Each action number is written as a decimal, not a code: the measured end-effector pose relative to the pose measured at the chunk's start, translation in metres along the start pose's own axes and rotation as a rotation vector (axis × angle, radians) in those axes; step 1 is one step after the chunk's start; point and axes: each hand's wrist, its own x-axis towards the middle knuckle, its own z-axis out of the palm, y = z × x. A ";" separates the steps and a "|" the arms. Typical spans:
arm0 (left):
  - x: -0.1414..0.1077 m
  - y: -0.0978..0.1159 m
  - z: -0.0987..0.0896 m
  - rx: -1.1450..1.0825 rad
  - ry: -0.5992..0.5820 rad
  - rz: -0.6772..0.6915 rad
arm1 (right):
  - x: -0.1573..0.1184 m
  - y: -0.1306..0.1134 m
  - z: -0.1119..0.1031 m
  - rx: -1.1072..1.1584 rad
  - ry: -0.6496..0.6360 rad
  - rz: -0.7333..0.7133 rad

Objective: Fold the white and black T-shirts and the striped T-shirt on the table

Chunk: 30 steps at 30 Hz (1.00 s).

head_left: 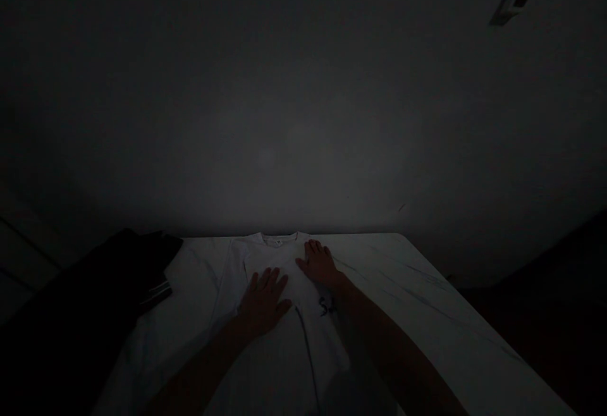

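A white T-shirt point(279, 353) lies spread on the table, its neckline pointing at the wall. Dark lettering shows on its right part, partly covered by my right forearm, and a dark line runs down its front. My left hand point(263, 302) rests flat on the middle of the shirt with fingers spread. Farther up, near the right shoulder, my right hand point(320, 263) lies palm down, fingers stretched out. Neither hand grips the cloth. The picture is very dark, so the shirt's lower edge cannot be made out.
The white marble-patterned table point(417, 296) stands against a grey wall point(284, 119). Dark clothing point(109, 277) with a striped edge is heaped on the table's left side. A small box-shaped fixture point(511, 6) is on the wall at upper right. The table's right edge slants towards me.
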 end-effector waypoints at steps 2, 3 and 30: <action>0.001 0.003 -0.005 -0.012 -0.018 -0.019 | 0.000 0.000 -0.002 0.017 -0.013 0.027; 0.001 0.005 -0.009 -0.020 -0.030 -0.038 | 0.000 -0.001 -0.004 0.024 -0.021 0.031; -0.289 0.059 -0.105 0.078 0.047 0.063 | -0.433 -0.026 0.044 -0.090 0.176 -0.134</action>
